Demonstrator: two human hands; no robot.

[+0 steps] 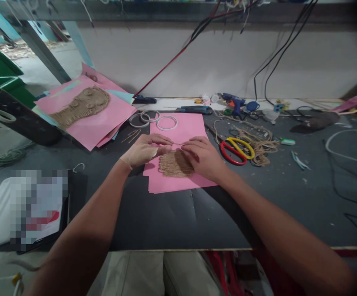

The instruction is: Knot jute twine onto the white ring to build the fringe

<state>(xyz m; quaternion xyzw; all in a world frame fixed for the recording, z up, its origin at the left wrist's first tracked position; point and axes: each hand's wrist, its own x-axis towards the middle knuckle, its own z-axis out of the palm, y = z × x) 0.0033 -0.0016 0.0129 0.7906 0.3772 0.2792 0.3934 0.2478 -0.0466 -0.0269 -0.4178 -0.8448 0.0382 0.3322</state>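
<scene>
A patch of brown jute twine (176, 165), laid in tight side-by-side rows, lies on pink paper (181, 123) in front of me. My left hand (144, 150) reaches in from the left, its thumb and fingers closed at the top row of twine. From the right, my right hand (205, 158) covers the patch's upper right corner, with bent fingers pinching at the same row. The two sets of fingertips almost meet. The exact piece of strand between them is largely hidden by the fingers.
Red-and-yellow-handled scissors (234, 153) lie beside a tangle of loose twine (260, 144). White rings (166, 123) overlap the paper's top left. Behind are a utility knife (194, 109) and glue gun (236, 103). Stacked pink sheets (88, 131) bear a twine shape (86, 102); a tablet (44, 209) lies left.
</scene>
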